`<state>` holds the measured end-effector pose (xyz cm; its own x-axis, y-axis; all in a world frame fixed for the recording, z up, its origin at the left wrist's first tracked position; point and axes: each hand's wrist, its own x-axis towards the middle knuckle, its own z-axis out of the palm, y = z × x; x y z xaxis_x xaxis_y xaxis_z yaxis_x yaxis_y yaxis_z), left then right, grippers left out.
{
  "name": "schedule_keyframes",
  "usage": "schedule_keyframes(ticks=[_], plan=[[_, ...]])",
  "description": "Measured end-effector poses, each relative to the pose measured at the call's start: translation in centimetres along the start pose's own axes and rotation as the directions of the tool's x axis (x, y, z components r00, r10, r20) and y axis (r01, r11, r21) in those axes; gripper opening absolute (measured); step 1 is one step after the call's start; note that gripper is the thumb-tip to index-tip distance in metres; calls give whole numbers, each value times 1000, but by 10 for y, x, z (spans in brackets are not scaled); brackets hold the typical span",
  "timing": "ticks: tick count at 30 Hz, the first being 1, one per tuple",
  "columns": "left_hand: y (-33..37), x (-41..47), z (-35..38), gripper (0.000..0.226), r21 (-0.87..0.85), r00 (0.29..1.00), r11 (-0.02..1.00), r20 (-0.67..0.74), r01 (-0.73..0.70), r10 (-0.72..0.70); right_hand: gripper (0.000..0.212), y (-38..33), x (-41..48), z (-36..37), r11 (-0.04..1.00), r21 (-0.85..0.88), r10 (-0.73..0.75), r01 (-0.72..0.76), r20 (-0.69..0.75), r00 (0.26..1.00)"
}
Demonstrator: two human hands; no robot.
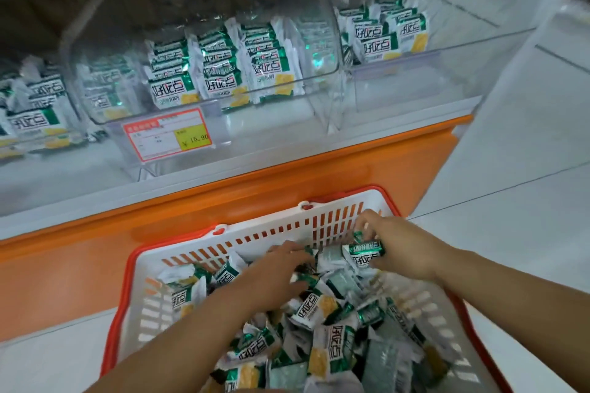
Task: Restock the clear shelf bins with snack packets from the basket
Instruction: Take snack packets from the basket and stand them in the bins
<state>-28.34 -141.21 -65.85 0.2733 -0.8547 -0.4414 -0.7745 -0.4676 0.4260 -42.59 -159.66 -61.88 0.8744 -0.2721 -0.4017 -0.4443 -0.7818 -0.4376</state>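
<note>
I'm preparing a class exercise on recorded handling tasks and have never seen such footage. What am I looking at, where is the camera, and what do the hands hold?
No machine here: a person works bare-handed, and the one picture comes from a camera worn on their head, looking down. A white basket with a red rim is full of green-and-white snack packets. The right hand grips a packet near the basket's far wall; the left hand rests on the pile, fingers extended. Above, the clear bins on the shelf already hold rows of such packets, behind a price tag.
</note>
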Motion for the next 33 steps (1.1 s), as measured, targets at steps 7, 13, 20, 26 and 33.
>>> schedule_keyframes(ticks=[7,13,20,26,33], plan=[[86,-32,-94,49,-267,925,934,-357,-237,132,43,-37,-45,-103,981,174,-45,90,-248,968],[139,-50,-147,39,-29,850,981,-504,-191,151,43,-65,-65,-117,857,412,-44,309,-539,841],[189,-41,-201,26,99,712,978,-673,-182,200,30,-42,-71,-166,484,675,171,557,-697,697],[220,16,-242,20,123,692,981,-695,-151,194,29,20,-32,-177,658,629,423,414,-763,488],[219,110,-262,38,133,780,991,-619,-17,97,30,48,9,-152,950,267,241,161,-956,167]])
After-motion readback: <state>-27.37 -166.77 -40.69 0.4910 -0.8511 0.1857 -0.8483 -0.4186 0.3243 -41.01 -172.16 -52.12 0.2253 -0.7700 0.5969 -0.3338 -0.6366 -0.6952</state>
